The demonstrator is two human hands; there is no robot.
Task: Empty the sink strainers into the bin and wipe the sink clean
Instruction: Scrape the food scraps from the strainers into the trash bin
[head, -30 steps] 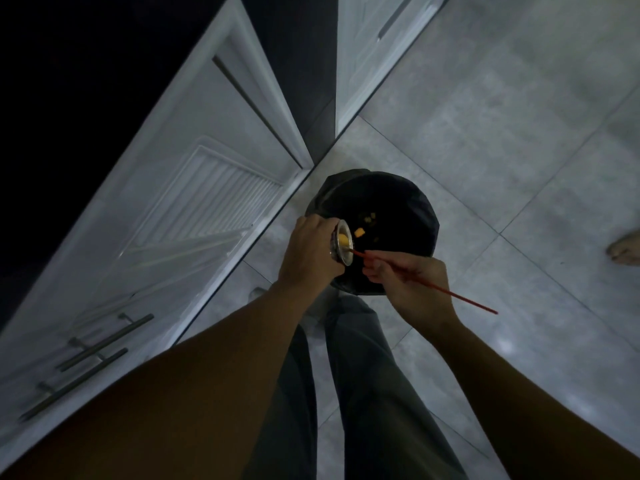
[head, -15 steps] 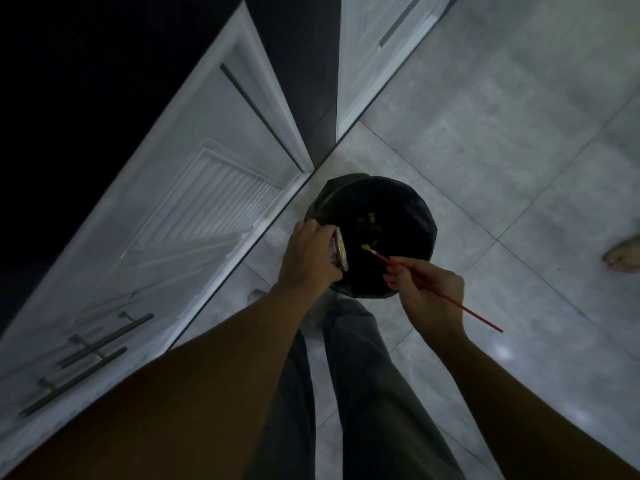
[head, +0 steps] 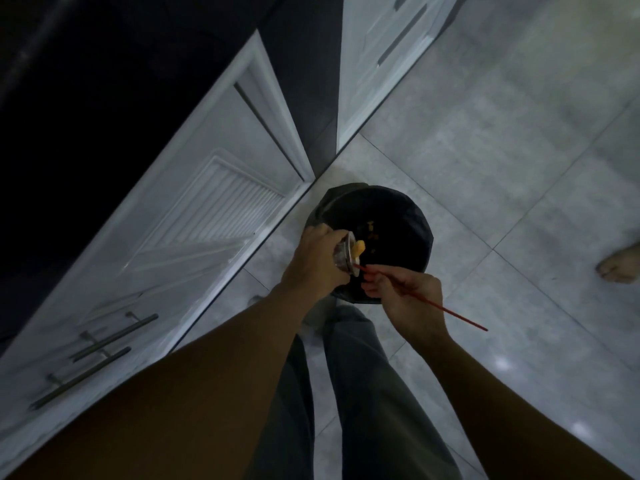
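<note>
- The sink strainer (head: 345, 253) lay tipped on its side in the fingers (head: 329, 233) of the left hand (head: 317, 261). Its open mouth was turned away from the palm and out over the bin (head: 417, 211), so that, as I judge, whatever came loose would drop straight in.
- Those fingers were curled round the strainer's metal body and held it.
- A yellow scrap (head: 360, 249) clung at the strainer's rim, just past the left fingertips, and had not yet fallen.
- The right hand (head: 407, 294) pinched a thin red stick (head: 429, 301) between thumb and curled fingers (head: 372, 289). Its tip reached forward from them to the strainer's lower rim, and its long tail ran back past the wrist. The stick seemed meant to pry stuck food loose without the fingers touching it.
- The bin, lined in black, stood on the floor beneath both sets of fingers. A few small orange-yellow bits (head: 372, 232) lay inside it, beyond the strainer's mouth. What else it held was too dark to tell.
- Left of the left fingers was a white louvred cabinet door (head: 214, 209), with bar handles (head: 114, 332) back toward the elbow.
- Well apart to the right of the right fingers, another person's bare foot (head: 620, 268) rested on the grey tiled floor (head: 485, 150).
- The sink was out of view, so I judged the wiping yet to be done.
</note>
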